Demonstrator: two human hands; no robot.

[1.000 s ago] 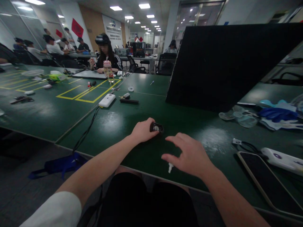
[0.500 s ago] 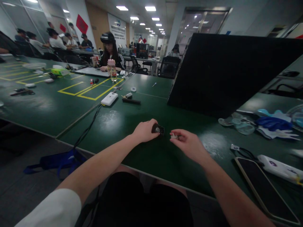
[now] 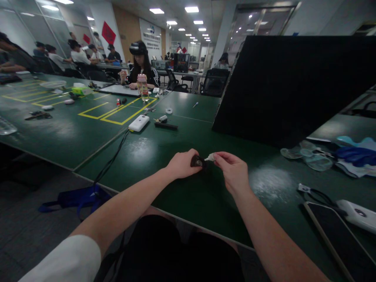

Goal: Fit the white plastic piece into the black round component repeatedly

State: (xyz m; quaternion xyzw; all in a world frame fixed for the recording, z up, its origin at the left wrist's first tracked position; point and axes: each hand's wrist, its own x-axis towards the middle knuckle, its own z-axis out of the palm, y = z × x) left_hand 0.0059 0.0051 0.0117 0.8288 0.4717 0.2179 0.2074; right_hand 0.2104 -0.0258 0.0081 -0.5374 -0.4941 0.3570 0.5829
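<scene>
My left hand (image 3: 182, 164) is closed around a small black part (image 3: 198, 161) with a round, pale detail on its side, just above the green table. Part of it is hidden by my fingers, so its exact kind is unclear. Between the thumb and fingertips of my right hand (image 3: 234, 168) is a small white piece (image 3: 210, 157) with a narrow tip. That tip points left at the right end of the black part; whether they touch I cannot tell.
A large black panel (image 3: 288, 90) leans over the table at right. Beyond my hands lie a white power bank (image 3: 139, 123) with a cable and a black bar (image 3: 166, 126). A phone (image 3: 331, 239) and gloves (image 3: 357, 156) are at right. A person with a headset (image 3: 138, 47) sits across.
My right hand has turned and moved left and up, bringing the white piece close to the black part. The left hand keeps its hold. The view has shifted slightly.
</scene>
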